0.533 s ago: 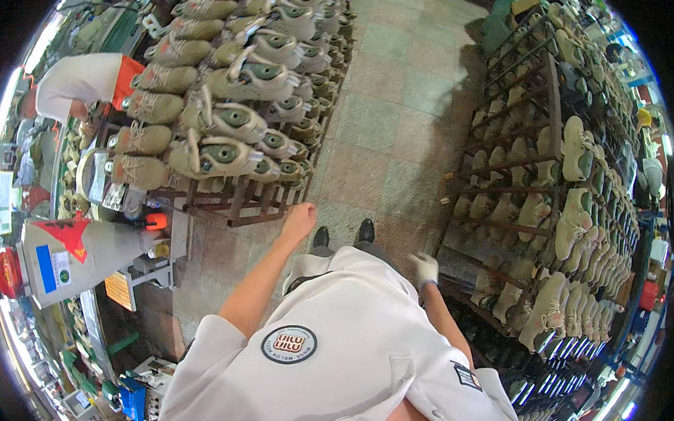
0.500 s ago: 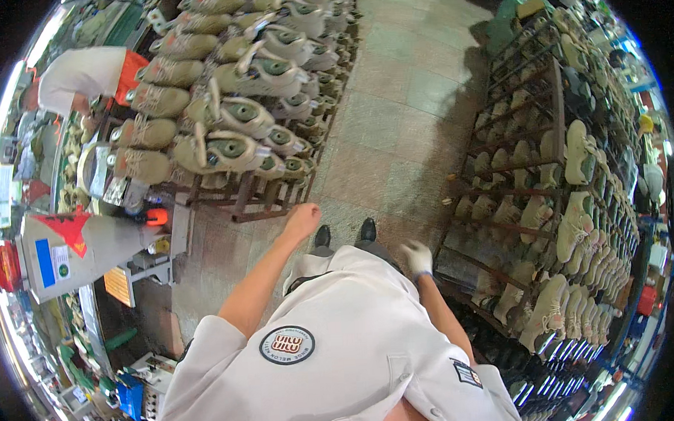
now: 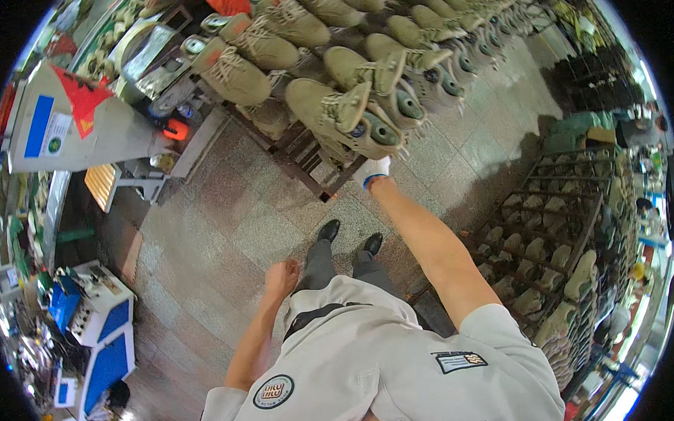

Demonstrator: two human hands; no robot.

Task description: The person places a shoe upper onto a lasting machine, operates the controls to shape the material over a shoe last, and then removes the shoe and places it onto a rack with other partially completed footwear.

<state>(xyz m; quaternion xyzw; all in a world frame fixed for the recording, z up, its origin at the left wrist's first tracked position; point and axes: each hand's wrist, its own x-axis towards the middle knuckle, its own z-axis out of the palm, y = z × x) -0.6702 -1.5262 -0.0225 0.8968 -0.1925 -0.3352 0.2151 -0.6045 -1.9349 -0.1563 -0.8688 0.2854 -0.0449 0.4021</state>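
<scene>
My right hand, in a white glove with a blue cuff, reaches forward to the near corner of a brown metal shoe rack. It is beside the rack's end bar, just below the nearest shoes; its fingers are hidden, so I cannot tell whether they grip the bar. Tan lace-up shoes sit in rows on this rack, several with green insoles showing. Bare and closed, my left hand hangs by my left thigh, with nothing visible in it.
A second rack full of shoes stands to my right. On the left are a grey machine with a red pennant, a small slatted wooden board and a white and blue machine. Dark stacked crates stand far right.
My body has turned left and come up to the shoe rack. My right hand has gone from my side to the rack's corner. The left hand has lowered toward my thigh.
</scene>
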